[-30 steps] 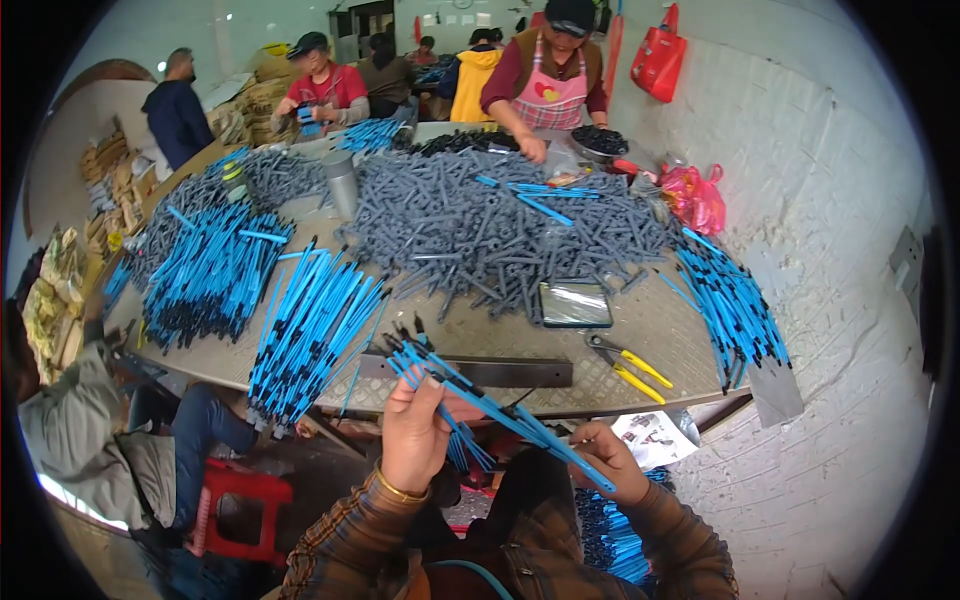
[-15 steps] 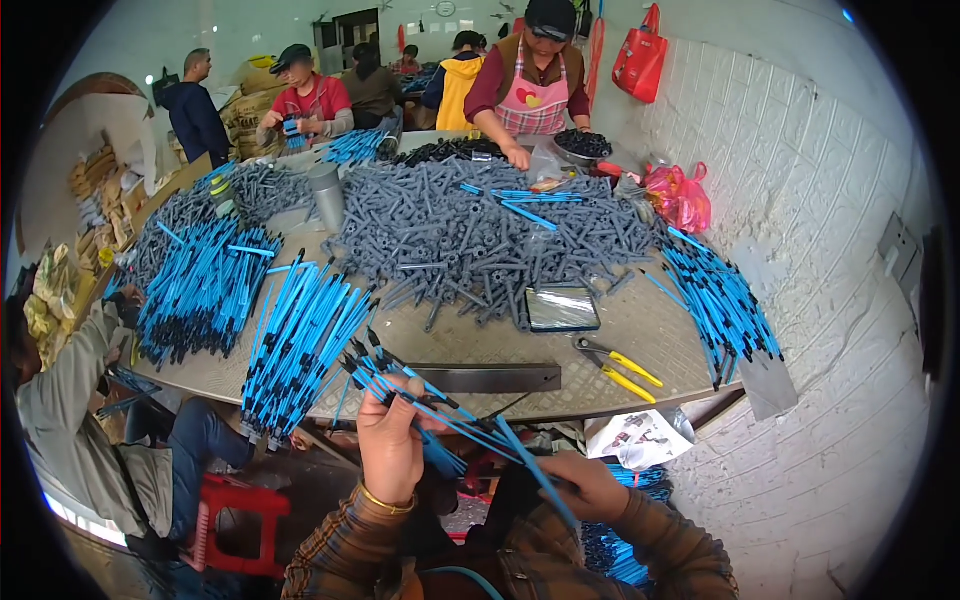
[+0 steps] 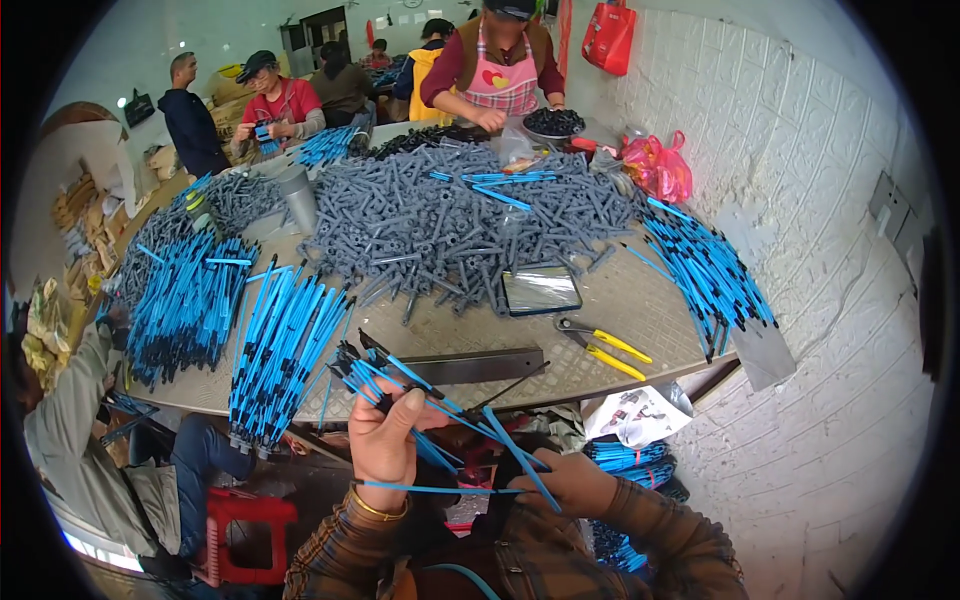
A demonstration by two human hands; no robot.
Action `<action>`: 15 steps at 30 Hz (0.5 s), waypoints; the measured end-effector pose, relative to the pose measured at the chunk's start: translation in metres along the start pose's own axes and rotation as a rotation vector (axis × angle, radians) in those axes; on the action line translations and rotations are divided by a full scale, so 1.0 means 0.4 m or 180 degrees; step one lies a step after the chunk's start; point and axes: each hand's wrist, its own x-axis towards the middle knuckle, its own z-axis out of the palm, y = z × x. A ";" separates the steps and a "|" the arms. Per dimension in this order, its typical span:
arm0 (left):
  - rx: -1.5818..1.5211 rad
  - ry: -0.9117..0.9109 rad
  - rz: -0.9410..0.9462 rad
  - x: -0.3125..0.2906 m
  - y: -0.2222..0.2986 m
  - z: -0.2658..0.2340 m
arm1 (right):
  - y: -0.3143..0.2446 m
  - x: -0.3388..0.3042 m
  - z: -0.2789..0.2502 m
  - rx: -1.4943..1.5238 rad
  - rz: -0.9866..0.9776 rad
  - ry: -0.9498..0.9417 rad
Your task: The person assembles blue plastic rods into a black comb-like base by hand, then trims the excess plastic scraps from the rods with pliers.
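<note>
In front of my body, my left hand [image 3: 382, 440] is closed, thumb up, around several thin blue tubes with black ends [image 3: 352, 368]. They fan out past its fingers toward the table. My right hand [image 3: 573, 484] is closed on blue tubes; one thicker blue tube [image 3: 520, 455] slants up and left from it, crossing those from the left hand. A thin blue tube [image 3: 440, 490] lies level between my left wrist and my right fingers. The right fingertips are partly hidden. Just beyond my left hand, a dark metal bar [image 3: 462, 367] rests along the table edge.
Grey plastic pieces [image 3: 430, 225] are heaped on the table [image 3: 420, 325]. Bundles of blue tubes lie left [image 3: 285, 350] and right [image 3: 705, 275]. Yellow-handled pliers [image 3: 610, 350] and a clear-topped box [image 3: 541, 291] lie near. A co-worker in a pink apron [image 3: 503, 70] stands opposite; another sits left.
The view has shifted slightly, so the table sits further left and higher. A thin blue tube now shows level between my left wrist and right hand. Both hands keep their grip.
</note>
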 end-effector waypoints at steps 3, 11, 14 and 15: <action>0.0111 0.0173 0.0002 0.009 -0.018 0.006 | 0.029 -0.006 0.010 -0.0053 -0.0486 0.0358; -0.0590 0.0293 0.0495 0.003 -0.035 0.063 | 0.021 -0.033 -0.007 0.0824 0.0776 0.1476; -0.0438 0.0104 0.0368 -0.002 -0.028 0.066 | 0.020 -0.043 -0.024 0.0709 0.0724 0.1499; -0.0436 0.0111 0.0390 -0.004 -0.025 0.067 | 0.023 -0.045 -0.031 0.0649 0.0701 0.1506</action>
